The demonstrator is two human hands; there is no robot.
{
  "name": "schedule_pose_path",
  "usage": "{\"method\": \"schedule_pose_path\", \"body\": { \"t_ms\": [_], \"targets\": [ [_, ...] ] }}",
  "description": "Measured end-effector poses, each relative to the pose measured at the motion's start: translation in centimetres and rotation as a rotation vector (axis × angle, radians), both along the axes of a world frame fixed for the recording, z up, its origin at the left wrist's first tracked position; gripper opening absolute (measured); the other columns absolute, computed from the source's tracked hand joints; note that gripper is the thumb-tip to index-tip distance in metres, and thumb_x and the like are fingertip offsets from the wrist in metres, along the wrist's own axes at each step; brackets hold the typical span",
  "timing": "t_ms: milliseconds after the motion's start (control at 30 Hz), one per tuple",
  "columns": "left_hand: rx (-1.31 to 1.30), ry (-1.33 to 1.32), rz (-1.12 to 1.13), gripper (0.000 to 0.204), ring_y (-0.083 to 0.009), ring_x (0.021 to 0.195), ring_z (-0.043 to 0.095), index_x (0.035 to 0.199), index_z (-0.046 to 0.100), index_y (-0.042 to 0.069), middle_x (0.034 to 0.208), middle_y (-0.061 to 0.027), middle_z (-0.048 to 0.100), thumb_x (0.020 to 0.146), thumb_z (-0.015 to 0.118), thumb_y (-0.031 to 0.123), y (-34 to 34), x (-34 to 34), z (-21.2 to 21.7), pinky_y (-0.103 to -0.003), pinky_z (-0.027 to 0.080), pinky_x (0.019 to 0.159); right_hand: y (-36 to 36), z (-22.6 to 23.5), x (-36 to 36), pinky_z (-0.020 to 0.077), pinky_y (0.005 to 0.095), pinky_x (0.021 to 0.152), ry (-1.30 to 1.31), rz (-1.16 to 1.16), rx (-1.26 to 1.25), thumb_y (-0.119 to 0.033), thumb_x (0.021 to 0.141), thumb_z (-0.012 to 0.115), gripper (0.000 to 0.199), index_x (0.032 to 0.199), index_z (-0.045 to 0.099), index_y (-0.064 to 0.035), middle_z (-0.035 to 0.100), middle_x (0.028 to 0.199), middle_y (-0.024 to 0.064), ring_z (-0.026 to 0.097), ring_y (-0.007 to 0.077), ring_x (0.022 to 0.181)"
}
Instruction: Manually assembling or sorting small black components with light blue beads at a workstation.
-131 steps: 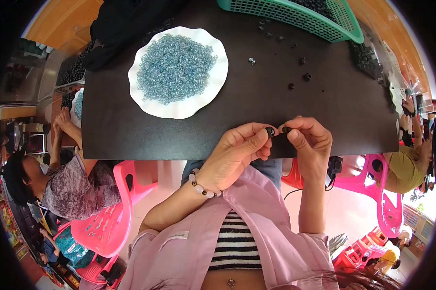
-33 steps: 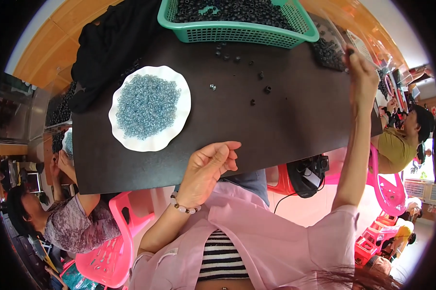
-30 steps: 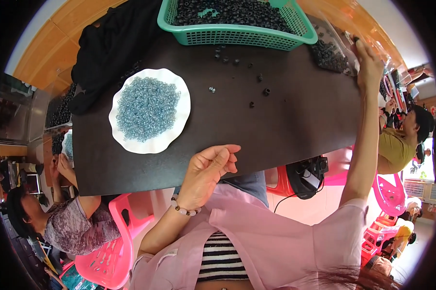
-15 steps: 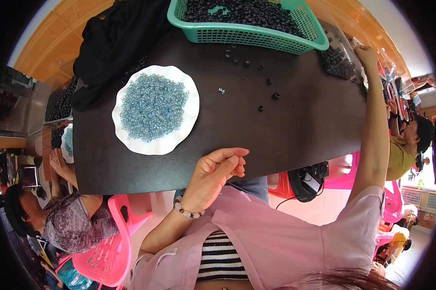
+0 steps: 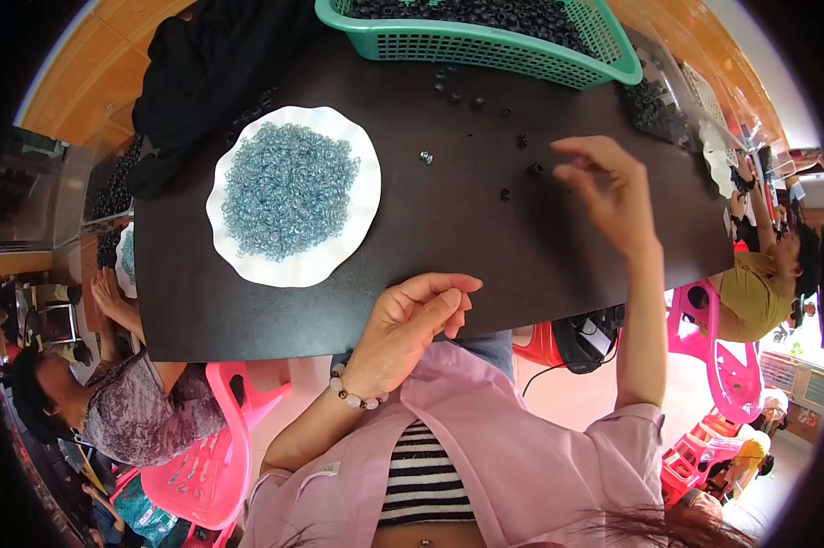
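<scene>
My left hand (image 5: 410, 320), a bead bracelet on its wrist, is held above the table's near edge. Its thumb and index finger are pinched together; whatever lies between them is too small or hidden to make out. Over the right part of the table is my right hand (image 5: 610, 192), thumb and fingers apart with nothing visible between them. Close to its fingertips lies a small black ring-like piece (image 5: 536, 169). A white scalloped plate (image 5: 362, 224) on the left holds a heap of small clear bluish rings (image 5: 288, 192). One clear piece (image 5: 426, 157) lies apart on the table.
A green basket (image 5: 485, 57) full of black pieces stands at the far side. Clear containers of black pieces (image 5: 656, 110) sit at the far right. Black cloth (image 5: 188, 100) covers the far left corner. Other people sit left and right, near pink chairs (image 5: 197, 479).
My right hand has come back from the container at the far right to above the loose black pieces, its fingers apart. My left hand keeps its pinch, almost unmoved.
</scene>
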State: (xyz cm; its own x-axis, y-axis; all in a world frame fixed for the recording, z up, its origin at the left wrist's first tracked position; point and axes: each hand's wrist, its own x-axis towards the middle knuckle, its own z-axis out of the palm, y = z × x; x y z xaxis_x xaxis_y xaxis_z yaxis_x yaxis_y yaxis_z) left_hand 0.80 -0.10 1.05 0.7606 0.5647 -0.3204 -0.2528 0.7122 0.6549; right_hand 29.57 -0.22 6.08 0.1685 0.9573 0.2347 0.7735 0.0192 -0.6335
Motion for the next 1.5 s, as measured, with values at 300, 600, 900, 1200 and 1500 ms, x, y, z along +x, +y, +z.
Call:
{"method": "schedule_pose_path", "body": {
  "t_ms": [300,600,900,1200,1500],
  "targets": [
    [-0.014,-0.016,0.053,0.024,-0.0069,0.074,0.053,0.115,0.060,-0.003,0.089,-0.0024,0.060,0.095,0.053,0.009,-0.5,0.2,0.0,-0.022,0.043,0.068,0.0,-2.7,-1.1,0.0453,0.0276,0.072,-0.087,0.014,-0.004,0.004,0.079,0.065,0.024,0.102,0.067,-0.0039,0.063,0.089,0.0062,0.056,0.0164,0.082],
    [-0.057,-0.029,0.087,0.025,-0.0070,0.073,0.052,0.113,0.060,-0.003,0.087,-0.0018,0.059,0.096,0.051,0.014,-0.3,0.5,0.8,-0.022,0.043,0.067,-4.6,-2.3,-7.7,0.0424,0.0228,0.070,0.521,0.039,0.100,-0.002,0.078,0.071,0.021,0.099,0.067,0.0024,0.063,0.087,0.0052,0.054,0.0106,0.080],
    [0.027,-0.009,0.028,0.035,-0.0074,0.076,0.052,0.116,0.059,0.000,0.091,-0.0017,0.061,0.096,0.053,0.029,-0.3,0.8,1.1,-0.021,0.043,0.071,-5.5,-4.0,-11.5,0.0431,0.0277,0.074,0.719,0.133,0.283,-0.013,0.074,0.077,0.025,0.093,0.069,0.0012,0.063,0.093,0.0115,0.054,0.0180,0.088],
    [-0.031,-0.102,0.013,0.033,-0.0053,0.076,0.051,0.110,0.063,0.003,0.083,0.0023,0.058,0.094,0.058,0.030,-0.1,-0.2,-0.1,-0.020,0.041,0.069,-5.1,-3.9,-12.8,0.0444,0.0242,0.070,0.714,0.171,0.216,-0.005,0.072,0.078,0.024,0.093,0.069,0.0010,0.062,0.094,0.0102,0.053,0.0154,0.083],
    [-0.115,-0.178,0.114,0.026,-0.0110,0.076,0.053,0.105,0.061,0.000,0.086,-0.0008,0.056,0.094,0.058,0.023,0.0,-0.5,-0.4,-0.028,0.045,0.073,0.4,-0.8,-9.7,0.0460,0.0251,0.072,0.252,0.032,-0.009,-0.014,0.078,0.072,0.023,0.097,0.067,-0.0037,0.064,0.091,0.0055,0.058,0.0135,0.081]
  ]
}}
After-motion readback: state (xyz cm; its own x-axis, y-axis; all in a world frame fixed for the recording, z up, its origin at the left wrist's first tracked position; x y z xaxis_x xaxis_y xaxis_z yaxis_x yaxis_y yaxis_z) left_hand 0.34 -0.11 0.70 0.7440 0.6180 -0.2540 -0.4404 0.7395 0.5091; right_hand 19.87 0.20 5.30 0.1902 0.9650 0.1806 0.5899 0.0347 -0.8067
